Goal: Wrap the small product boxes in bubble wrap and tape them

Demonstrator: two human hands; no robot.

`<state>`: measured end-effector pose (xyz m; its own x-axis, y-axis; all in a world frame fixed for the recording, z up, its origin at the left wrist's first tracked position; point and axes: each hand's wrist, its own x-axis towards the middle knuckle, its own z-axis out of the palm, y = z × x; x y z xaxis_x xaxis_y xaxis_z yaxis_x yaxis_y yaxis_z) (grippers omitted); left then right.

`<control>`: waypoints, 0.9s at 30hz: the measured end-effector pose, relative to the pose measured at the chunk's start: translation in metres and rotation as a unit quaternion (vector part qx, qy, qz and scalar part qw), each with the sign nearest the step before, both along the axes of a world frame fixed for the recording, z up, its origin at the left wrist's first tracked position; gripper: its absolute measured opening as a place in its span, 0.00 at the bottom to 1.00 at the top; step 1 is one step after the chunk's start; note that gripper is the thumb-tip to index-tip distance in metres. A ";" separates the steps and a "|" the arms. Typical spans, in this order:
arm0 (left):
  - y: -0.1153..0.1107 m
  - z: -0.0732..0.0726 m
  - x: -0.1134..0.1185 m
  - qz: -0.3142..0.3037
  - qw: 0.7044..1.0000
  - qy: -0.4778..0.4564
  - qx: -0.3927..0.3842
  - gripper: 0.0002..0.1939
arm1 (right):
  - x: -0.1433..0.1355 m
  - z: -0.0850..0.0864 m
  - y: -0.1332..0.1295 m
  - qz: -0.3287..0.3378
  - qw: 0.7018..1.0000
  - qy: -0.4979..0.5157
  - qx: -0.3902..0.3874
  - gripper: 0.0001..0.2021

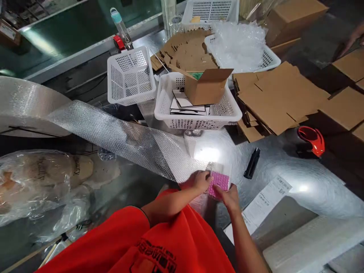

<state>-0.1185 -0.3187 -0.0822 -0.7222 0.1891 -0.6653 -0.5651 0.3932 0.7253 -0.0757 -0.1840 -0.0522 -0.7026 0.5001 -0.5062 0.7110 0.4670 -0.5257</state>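
Two hands grip one pink packet (220,182) between them over the counter (273,161): left hand (201,182) at its left edge, right hand (231,198) at its right. Wrapping looks partway: bubbly film seems to cover it, but the bubble-wrap strip (136,142) left of the hands runs uncut to its roll (28,104).

Packet (218,181) is pink, bubble-dotted. Left of packet: bubble wrap (125,132) is silvery-clear, dotted (glare bleaches some). Right of packet: tape dispenser (317,144) shows red. Beyond packet: basket (199,123) is white, lattice-holed. Below packet: shirt (187,237) is red, black-printed.
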 end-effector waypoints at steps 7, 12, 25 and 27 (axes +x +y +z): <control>-0.030 0.009 0.001 -0.111 0.974 0.063 -0.189 0.14 | -0.003 0.014 -0.082 0.064 0.972 -0.084 0.210 0.34; -0.089 0.013 -0.014 -0.270 0.878 0.257 -0.302 0.28 | -0.008 0.020 -0.092 0.096 0.960 -0.104 0.240 0.41; -0.115 0.028 -0.062 -0.356 0.795 0.345 -0.351 0.36 | -0.009 0.013 -0.099 0.023 0.963 -0.065 0.262 0.42; -0.105 0.027 -0.090 -0.351 0.791 0.362 -0.346 0.34 | -0.010 0.014 -0.101 0.021 0.962 -0.058 0.266 0.42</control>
<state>-0.2081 -0.4240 -0.0547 -0.8404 0.4832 -0.2454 0.4328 0.8709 0.2329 -0.0859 -0.2854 -0.0386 -0.6819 0.6826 -0.2628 0.7253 0.6775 -0.1222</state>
